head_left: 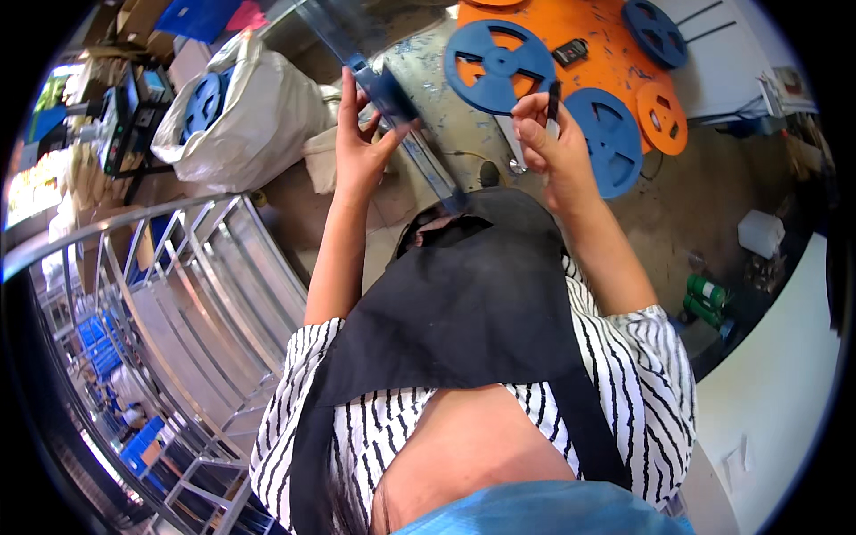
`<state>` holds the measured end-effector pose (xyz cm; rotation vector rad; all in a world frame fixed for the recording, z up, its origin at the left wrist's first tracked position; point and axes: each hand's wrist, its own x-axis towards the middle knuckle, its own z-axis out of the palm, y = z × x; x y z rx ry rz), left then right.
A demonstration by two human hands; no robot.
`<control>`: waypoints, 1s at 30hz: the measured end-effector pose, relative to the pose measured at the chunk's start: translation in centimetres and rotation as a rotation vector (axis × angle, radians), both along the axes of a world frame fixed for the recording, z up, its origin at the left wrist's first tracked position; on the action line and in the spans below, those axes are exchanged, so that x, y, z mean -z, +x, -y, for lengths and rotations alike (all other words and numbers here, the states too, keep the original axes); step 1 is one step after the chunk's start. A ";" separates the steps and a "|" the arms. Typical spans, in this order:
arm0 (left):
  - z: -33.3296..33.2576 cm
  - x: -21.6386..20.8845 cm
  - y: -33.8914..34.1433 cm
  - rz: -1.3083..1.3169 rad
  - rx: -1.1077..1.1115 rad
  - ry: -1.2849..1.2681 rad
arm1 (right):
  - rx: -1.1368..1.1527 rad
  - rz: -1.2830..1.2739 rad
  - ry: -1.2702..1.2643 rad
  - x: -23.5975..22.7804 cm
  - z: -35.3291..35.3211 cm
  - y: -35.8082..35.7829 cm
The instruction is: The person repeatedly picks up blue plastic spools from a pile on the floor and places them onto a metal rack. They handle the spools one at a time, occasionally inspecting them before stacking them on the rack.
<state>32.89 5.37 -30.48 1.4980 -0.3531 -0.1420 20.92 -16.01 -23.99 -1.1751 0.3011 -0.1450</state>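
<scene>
My left hand reaches up at the centre left, thumb and fingers spread round a long, narrow, translucent blue plastic piece. The piece runs slantwise from the top edge down to my apron, and its dark blue middle is smeared by motion. Some of my left fingers are hidden behind it. To the right, my right hand is raised with a slim black-and-white pen-like tool pinched between thumb and fingers. Just beyond that hand lie two spoked blue reels.
An orange surface carries a small black device, another blue reel and an orange reel. A white woven sack with a blue reel inside stands left. Metal racking fills the lower left; green bottles lie right.
</scene>
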 end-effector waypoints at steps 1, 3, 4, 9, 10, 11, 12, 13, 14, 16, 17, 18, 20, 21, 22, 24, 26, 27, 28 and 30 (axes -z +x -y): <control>1.1 0.3 0.1 0.095 0.007 0.185 | 0.081 0.074 0.083 0.3 0.1 -0.7; 3.7 1.5 0.3 0.292 0.073 0.511 | 0.216 0.103 0.100 1.1 1.4 -1.7; 5.0 1.7 0.0 0.315 0.142 0.621 | 0.276 0.102 0.114 2.1 2.2 -2.1; 14.1 4.1 -1.4 0.436 0.416 0.719 | 0.637 -0.140 -0.127 6.5 9.5 -5.6; 15.9 4.8 -1.1 0.475 0.494 0.693 | 0.734 -0.154 -0.041 7.9 11.3 -6.6; 17.3 4.8 -1.2 0.455 0.519 0.634 | 0.804 -0.193 -0.010 10.2 13.6 -7.8; 19.0 5.8 -0.8 0.445 0.537 0.580 | 0.876 -0.188 0.061 12.4 15.5 -9.2; 20.2 7.4 -0.1 0.477 0.512 0.617 | 0.908 -0.189 0.138 14.4 17.1 -10.7; 21.7 9.5 0.7 0.510 0.481 0.656 | 0.936 -0.190 0.216 16.4 19.0 -12.3; 22.6 14.6 3.9 0.546 0.463 0.748 | 1.049 -0.225 0.292 22.2 22.1 -15.4; 22.6 17.6 5.9 0.543 0.479 0.885 | 1.106 -0.247 0.334 25.0 23.4 -16.4; 22.6 19.5 8.0 0.508 0.511 1.003 | 1.189 -0.321 0.386 27.1 24.2 -17.2; 23.0 23.8 12.3 0.487 0.524 1.206 | 1.187 -0.352 0.430 31.1 25.6 -18.3; 23.8 25.0 14.3 0.523 0.539 1.293 | 1.186 -0.375 0.429 32.6 26.1 -18.4; 24.6 26.4 16.2 0.558 0.559 1.375 | 1.188 -0.400 0.424 33.9 26.3 -18.6; 26.0 29.3 19.5 0.780 0.583 1.455 | 1.195 -0.532 0.345 36.1 27.1 -18.9; 28.3 30.0 21.5 1.027 0.638 1.559 | 1.220 -0.724 0.195 37.7 28.2 -18.8; 29.4 30.3 22.2 1.089 0.683 1.559 | 1.224 -0.827 0.091 38.5 28.6 -18.7; 30.3 30.6 22.8 1.146 0.726 1.554 | 1.237 -0.863 0.040 39.2 29.2 -18.9; 32.0 31.5 23.9 1.279 0.850 1.597 | 1.258 -0.925 -0.063 40.3 30.5 -19.1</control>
